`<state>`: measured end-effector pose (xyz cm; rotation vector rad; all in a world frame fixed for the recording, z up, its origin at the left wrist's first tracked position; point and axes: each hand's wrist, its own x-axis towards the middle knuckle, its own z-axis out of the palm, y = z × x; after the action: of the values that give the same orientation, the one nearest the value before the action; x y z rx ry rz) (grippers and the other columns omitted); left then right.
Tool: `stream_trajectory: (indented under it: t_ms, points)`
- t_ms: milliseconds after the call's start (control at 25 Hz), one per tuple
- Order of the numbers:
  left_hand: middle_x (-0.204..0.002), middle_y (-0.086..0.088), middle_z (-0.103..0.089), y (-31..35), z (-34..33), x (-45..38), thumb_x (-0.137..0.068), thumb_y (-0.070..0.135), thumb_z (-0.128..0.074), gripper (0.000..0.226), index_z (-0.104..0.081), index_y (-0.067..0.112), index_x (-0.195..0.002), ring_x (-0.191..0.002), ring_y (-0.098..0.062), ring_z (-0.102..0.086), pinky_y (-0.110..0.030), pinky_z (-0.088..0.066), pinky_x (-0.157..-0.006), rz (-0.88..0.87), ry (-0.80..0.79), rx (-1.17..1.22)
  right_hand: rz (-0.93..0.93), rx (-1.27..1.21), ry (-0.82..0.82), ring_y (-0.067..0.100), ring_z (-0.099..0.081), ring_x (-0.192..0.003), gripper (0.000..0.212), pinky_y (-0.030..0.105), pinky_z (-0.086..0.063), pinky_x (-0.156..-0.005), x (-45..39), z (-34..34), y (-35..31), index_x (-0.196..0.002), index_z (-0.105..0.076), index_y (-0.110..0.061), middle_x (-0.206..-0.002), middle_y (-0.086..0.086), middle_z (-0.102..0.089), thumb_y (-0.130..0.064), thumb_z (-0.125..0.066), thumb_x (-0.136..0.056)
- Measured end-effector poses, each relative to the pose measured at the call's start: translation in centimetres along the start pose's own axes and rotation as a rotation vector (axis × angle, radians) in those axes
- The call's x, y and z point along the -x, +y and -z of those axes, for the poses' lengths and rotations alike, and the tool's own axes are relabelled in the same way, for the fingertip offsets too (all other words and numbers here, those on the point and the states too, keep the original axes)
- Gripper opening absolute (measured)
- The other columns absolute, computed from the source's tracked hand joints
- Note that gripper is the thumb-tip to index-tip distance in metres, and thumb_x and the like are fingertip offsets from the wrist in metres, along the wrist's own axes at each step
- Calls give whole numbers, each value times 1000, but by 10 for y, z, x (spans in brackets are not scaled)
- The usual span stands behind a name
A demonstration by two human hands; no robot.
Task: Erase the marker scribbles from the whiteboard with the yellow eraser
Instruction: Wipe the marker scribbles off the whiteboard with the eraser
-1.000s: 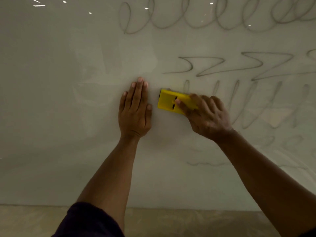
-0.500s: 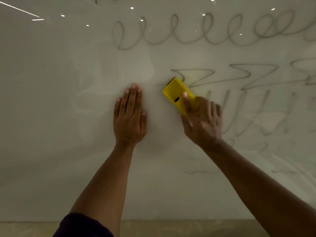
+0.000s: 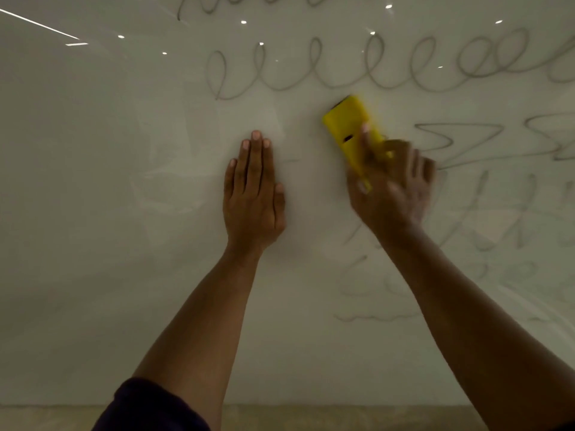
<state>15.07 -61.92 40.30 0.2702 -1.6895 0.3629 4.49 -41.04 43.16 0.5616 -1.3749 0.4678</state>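
Left hand [image 3: 253,197] has no grip on anything: its fingers are straight and pressed together, thumb tucked beside the palm, and the whole hand lies flat against the whiteboard [image 3: 93,213], fingertips pointing up. A dark sleeve [image 3: 146,405] covers the upper part of that arm at the bottom edge. Just right of this hand is a strip of wiped board with only faint smears.

Right of that strip, the right hand [image 3: 390,188] holds the eraser [image 3: 350,132]. Its grip is closed round the eraser's lower end, with one finger laid along the yellow back near a small dark slot; the hand is blurred, so how the other fingers lie cannot be told. The eraser's free end tilts up and to the left, and it lies against the board.

Scribbles [image 3: 389,70] run as a row of loops above both hands, the eraser's top end just under them. Zigzag lines lie right of the gripping hand, with paler strokes below them and faint wavy marks under the right forearm.
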Motion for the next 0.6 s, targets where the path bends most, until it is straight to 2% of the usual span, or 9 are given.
stream_trajectory:
  t_ms: [80,120,200,240,360,400,520,560,600]
  points:
    - [-172,-18,-26,8,-3,-5,-108,28,-31,63,-29,-1,-164,-162,-29,-22,-44,-19,-132,21,16,1,-233,-45,-14,35,-56,-87,61,43,-36,-73,0,-3,1,-151,-51,-18,-104,18,-61,-36,-66,-95]
    - [-172,-18,-26,11,-4,-6,-108,28,-31,62,-29,-1,-164,-162,-30,-22,-45,-20,-132,30,18,1,-150,-72,-17,36,-56,-84,60,43,-37,-72,8,-4,-5,-152,-51,-16,-103,19,-62,-33,-66,-96]
    - [-172,-19,-25,14,-6,-7,-108,27,-32,62,-28,-1,-164,-162,-29,-20,-45,-21,-132,30,14,0,261,-105,-25,35,-56,-75,54,43,-41,-69,25,0,-3,-149,-55,-15,-100,18,-66,-29,-67,-98]
    - [-173,-19,-24,13,-6,-6,-108,27,-33,63,-28,-1,-164,-162,-29,-20,-45,-20,-132,26,14,-3,312,-83,-19,34,-56,-75,53,43,-42,-69,27,0,8,-148,-56,-16,-101,17,-67,-30,-68,-99]
    - [-173,-19,-23,13,-6,-7,-107,26,-36,64,-26,-2,-164,-162,-30,-19,-44,-18,-132,32,25,-13,-176,-73,-11,34,-53,-88,58,43,-39,-75,24,0,21,-152,-51,-19,-106,17,-62,-36,-66,-99]
    - [-173,-20,-23,14,-6,-8,-107,26,-37,65,-26,-2,-164,-162,-31,-19,-44,-17,-132,21,25,-15,-252,-78,-26,35,-52,-89,59,43,-38,-75,28,0,14,-152,-50,-17,-106,18,-61,-36,-66,-98]
    - [-173,-18,-22,19,-8,-13,-107,24,-36,64,-25,0,-165,-163,-29,-17,-43,-15,-133,-156,-5,-5,143,-13,-41,34,-56,-77,57,42,-42,-71,44,7,2,-149,-55,-17,-106,17,-66,-31,-71,-97]
    - [-174,-17,-22,21,-8,-15,-107,25,-35,64,-25,1,-166,-163,-28,-16,-43,-15,-133,-204,-14,-2,145,35,-42,34,-57,-78,57,42,-41,-72,41,9,12,-150,-54,-19,-109,16,-67,-30,-71,-97]
    - [-174,-16,-21,24,-8,-17,-107,26,-34,64,-24,1,-166,-163,-28,-16,-43,-15,-133,-218,-17,2,13,61,-47,34,-56,-82,58,42,-40,-74,37,9,23,-152,-52,-21,-111,16,-65,-31,-69,-98]
